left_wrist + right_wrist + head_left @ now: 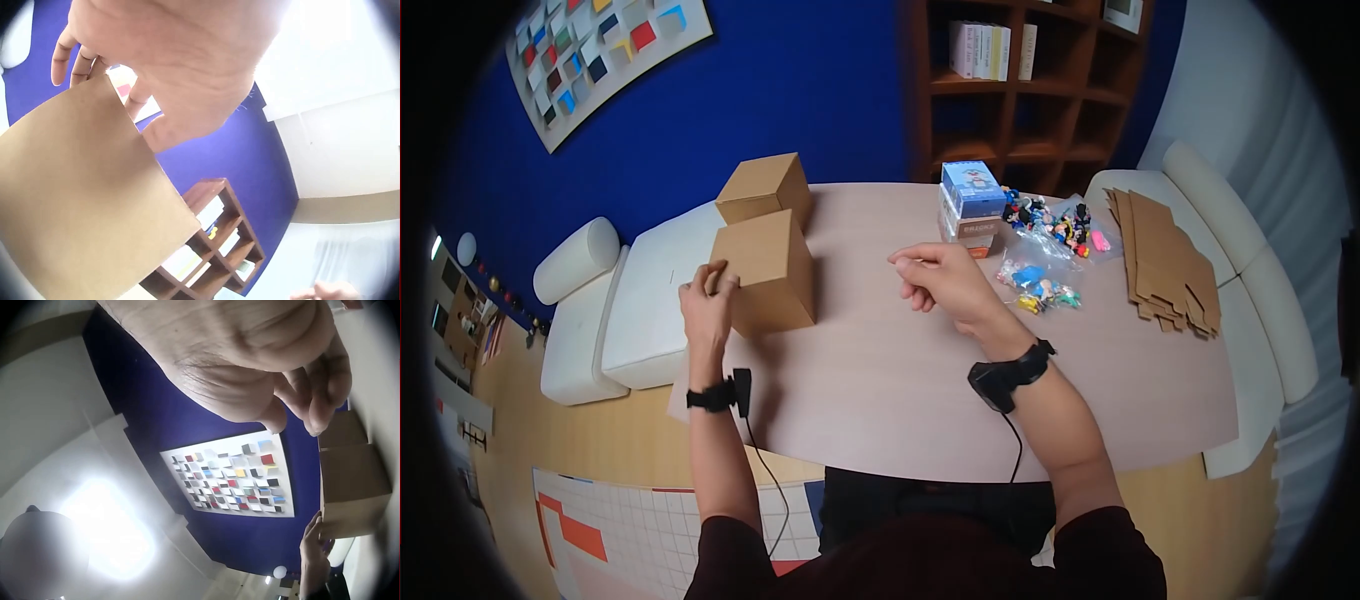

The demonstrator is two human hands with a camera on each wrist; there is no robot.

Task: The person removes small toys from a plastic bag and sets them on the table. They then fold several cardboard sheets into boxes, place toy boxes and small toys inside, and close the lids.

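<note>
Two closed brown cardboard boxes stand one behind the other on the left of the table. My left hand (708, 305) grips the nearer box (770, 270) at its upper left corner. In the left wrist view, fingers and thumb lie on either side of this box's corner (94, 187). The farther box (762, 190) sits just behind it, partly hidden. My right hand (945, 285) hovers over the middle of the table, fingers loosely bent, holding nothing. Beyond it, a blue printed box (972, 190) rests on an orange-and-white one (968, 230).
Clear bags of small colourful figures (1040, 285) lie right of the printed boxes. Flattened cardboard pieces (1165, 260) are stacked at the table's right side. White sofas (655, 300) flank the table (880, 390), and a wooden shelf (1005, 95) stands behind.
</note>
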